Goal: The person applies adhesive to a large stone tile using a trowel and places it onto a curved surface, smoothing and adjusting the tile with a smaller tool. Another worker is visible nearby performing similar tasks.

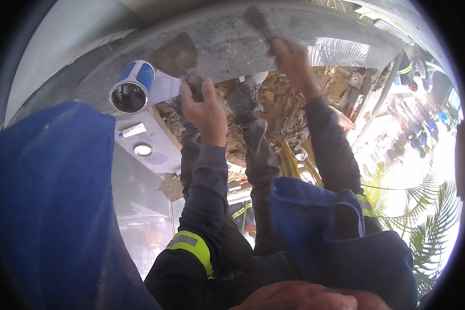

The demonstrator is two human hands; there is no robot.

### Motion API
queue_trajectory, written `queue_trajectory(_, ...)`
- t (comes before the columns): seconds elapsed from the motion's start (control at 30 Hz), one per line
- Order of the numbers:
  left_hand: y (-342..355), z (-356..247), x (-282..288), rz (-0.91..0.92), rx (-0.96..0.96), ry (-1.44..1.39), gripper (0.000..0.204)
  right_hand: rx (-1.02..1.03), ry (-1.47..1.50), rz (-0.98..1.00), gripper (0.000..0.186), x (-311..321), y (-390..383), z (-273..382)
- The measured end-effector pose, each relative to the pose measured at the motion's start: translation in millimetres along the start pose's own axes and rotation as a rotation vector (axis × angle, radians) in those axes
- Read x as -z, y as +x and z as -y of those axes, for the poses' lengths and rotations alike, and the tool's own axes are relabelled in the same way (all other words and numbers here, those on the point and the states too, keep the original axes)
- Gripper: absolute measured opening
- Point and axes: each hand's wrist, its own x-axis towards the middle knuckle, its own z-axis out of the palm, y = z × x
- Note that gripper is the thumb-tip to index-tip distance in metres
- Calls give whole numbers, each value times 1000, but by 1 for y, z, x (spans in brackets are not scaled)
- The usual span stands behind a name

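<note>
My left hand (205, 109) is closed round the handle of a wide putty knife (176, 55), whose broad, dirty blade lies over or just above the grey slab (217, 44). Farther right, my right hand (293, 62) grips the handle of a narrower, dark scraper-like tool (257, 20). That tool is smeared by motion, so its exact kind is unclear. Left of the putty knife, a blue and white can (145, 76) stands or lies at the slab's edge, its open mouth showing dark contents. I cannot tell whether either blade touches the slab.
A white tube (133, 130) and a round lid (143, 150) are on a pale board below the can. Under the slab is rough brown soil (281, 106). An angle-grinder-like tool (356, 80) lies right. Several people in dark clothes (416, 132) and palm leaves (431, 240) appear farther right.
</note>
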Motion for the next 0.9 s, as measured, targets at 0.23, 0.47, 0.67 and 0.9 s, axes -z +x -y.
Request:
queue_trajectory(0.23, -1, -12, -5, 79, 49, -92, 21, 436, -1126, -173, 40, 164, 87, -5)
queue_trajectory(0.47, -6, -16, -2, 178, 46, 103, 20, 320, -1719, 60, 24, 142, 118, 84)
queue_trajectory(0.67, -7, 14, 4, 205, -365, 404, 42, 432, -1833, 91, 27, 122, 166, 106)
queue_trajectory(0.9, -10, 22, 22, 472, -247, 575, 46, 467, -1905, 205, 23, 85, 243, 86)
